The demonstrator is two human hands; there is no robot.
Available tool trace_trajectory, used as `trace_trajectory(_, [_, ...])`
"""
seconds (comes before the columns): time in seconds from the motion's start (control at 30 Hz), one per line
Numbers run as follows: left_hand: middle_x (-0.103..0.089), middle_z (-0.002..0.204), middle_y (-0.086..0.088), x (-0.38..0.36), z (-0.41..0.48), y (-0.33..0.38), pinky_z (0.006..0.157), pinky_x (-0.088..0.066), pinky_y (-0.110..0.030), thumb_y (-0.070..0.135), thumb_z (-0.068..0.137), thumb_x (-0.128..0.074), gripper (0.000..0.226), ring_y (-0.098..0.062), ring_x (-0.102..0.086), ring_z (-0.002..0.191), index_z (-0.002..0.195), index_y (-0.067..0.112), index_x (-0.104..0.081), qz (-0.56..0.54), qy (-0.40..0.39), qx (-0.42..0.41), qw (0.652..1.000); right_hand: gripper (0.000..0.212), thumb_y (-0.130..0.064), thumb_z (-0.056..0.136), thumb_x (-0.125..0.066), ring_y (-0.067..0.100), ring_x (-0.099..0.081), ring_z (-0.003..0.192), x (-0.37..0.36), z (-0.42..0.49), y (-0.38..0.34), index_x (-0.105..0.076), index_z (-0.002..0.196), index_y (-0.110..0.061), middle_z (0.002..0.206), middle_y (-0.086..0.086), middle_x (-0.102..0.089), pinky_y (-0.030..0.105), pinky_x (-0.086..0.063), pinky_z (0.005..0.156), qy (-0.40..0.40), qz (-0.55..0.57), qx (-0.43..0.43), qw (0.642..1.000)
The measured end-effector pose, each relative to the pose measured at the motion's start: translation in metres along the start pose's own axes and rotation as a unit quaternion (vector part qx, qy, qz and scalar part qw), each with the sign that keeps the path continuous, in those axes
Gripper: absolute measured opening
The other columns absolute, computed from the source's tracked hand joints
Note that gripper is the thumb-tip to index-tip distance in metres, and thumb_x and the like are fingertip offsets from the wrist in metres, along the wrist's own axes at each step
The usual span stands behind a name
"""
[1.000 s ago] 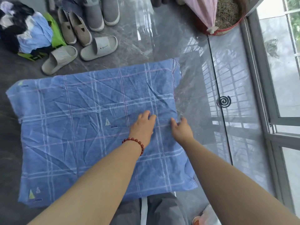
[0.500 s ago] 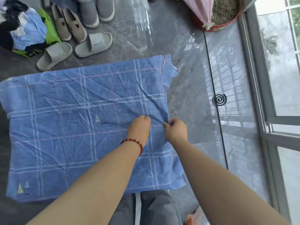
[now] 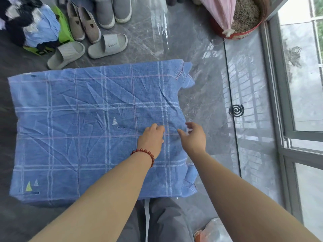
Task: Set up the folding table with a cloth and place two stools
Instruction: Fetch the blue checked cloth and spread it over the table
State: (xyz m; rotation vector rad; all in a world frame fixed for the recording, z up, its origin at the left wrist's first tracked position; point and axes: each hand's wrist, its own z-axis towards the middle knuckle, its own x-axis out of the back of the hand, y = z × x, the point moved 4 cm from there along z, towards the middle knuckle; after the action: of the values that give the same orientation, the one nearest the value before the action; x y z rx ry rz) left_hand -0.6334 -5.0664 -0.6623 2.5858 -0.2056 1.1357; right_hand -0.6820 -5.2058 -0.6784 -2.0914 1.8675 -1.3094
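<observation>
home balcony, slippers [image 3: 107, 45], shoes [image 3: 83, 23], window [image 3: 304, 84]

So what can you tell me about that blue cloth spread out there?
The blue cloth is creased, woven-looking fabric with pale grid lines and small triangle motifs. It lies spread flat, draped down at its edges, right corners rumpled. The left hand rests on it near the right edge; the right hand is spread open just there, contact unclear.

No legible text, small print on grey slipper [image 3: 107, 46] strap blurred, black lettering on green bag [image 3: 63, 28] unreadable
</observation>
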Motion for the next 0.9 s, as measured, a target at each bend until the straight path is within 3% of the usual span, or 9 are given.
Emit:
trace_trajectory(0.3, [-0.044, 0.130, -0.003, 0.021, -0.029, -0.055, 0.085, -0.050, -0.040, 0.023, 0.095, -0.052, 0.036, -0.025, -0.047, 0.115, 0.130, 0.019, -0.044, -0.026, 0.017, 0.039, 0.999, 0.031, -0.020, 0.088, -0.062, 0.016, -0.056, 0.105, -0.043, -0.032, -0.041, -0.057, 0.118, -0.013, 0.120, 0.002, -0.055, 0.023, -0.040, 0.083, -0.018, -0.013, 0.056, 0.998])
trace_trajectory(0.43, [-0.042, 0.134, -0.002, 0.026, -0.047, -0.090, 0.087, -0.048, -0.042, 0.025, 0.095, -0.051, 0.038, -0.025, -0.047, 0.119, 0.132, 0.021, -0.044, -0.041, 0.021, 0.048, 0.998, 0.029, -0.020, 0.087, -0.063, 0.018, -0.057, 0.101, -0.074, -0.051, -0.055, -0.058, 0.115, -0.013, 0.115, 0.004, -0.058, 0.027, -0.042, 0.083, -0.036, -0.031, 0.070, 0.996])
trace_trajectory(0.73, [-0.034, 0.145, -0.003, 0.020, -0.100, -0.199, 0.097, -0.044, -0.042, 0.028, 0.095, -0.050, 0.056, -0.026, -0.039, 0.128, 0.145, 0.027, -0.027, -0.064, 0.012, 0.057, 0.996, 0.030, -0.021, 0.087, -0.063, 0.020, -0.057, 0.103, -0.166, -0.107, -0.085, -0.058, 0.115, -0.011, 0.116, 0.006, -0.059, 0.022, -0.036, 0.078, -0.063, -0.079, 0.099, 0.990])
trace_trajectory(0.9, [-0.028, 0.149, -0.004, 0.015, -0.127, -0.267, 0.101, -0.039, -0.041, 0.028, 0.097, -0.046, 0.054, -0.024, -0.032, 0.133, 0.147, 0.025, -0.024, -0.093, 0.012, 0.078, 0.993, 0.031, -0.021, 0.087, -0.064, 0.021, -0.057, 0.107, -0.224, -0.134, -0.102, -0.059, 0.115, -0.010, 0.119, 0.007, -0.058, 0.023, -0.038, 0.083, -0.082, -0.112, 0.110, 0.984])
